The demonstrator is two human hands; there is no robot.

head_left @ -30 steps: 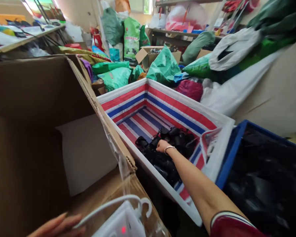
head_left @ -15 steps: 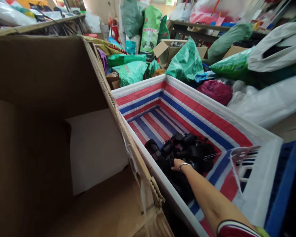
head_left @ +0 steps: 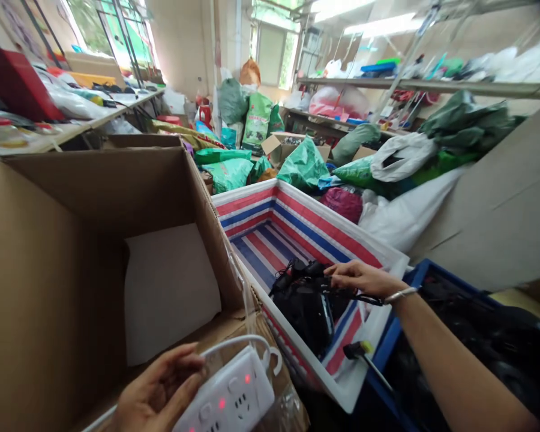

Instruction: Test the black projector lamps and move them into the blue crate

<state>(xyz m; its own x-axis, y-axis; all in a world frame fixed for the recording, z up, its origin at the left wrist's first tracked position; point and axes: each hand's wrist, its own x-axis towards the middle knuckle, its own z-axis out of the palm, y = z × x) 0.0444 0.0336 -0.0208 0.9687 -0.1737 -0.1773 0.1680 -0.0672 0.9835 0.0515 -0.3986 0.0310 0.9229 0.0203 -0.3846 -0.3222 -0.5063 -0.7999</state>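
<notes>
My right hand (head_left: 357,277) is over a white basket (head_left: 342,399) lined with striped red, white and blue fabric, its fingers closed on a black cable (head_left: 369,298). Under it lie black corded devices (head_left: 303,306), bunched together; their exact kind is unclear. At the bottom, my left hand (head_left: 159,390) has loosely curled fingers, with thumb and fingertips apart. Right beside it is a white power strip (head_left: 240,390) with glowing red lights; the thumb overlaps its edge, and I see no grip around it.
A large cardboard box (head_left: 40,240) with a white sheet (head_left: 171,294) inside stands left of the basket. To the right, a blue crate (head_left: 387,354) holds dark items, and a hammer-like tool (head_left: 360,350) leans at its edge. Green sacks (head_left: 301,165) are piled behind.
The view has tilted up and back. My right hand has lifted from the black pile and moved right, with a cable in its fingers. My left hand and the power strip have come into view.
</notes>
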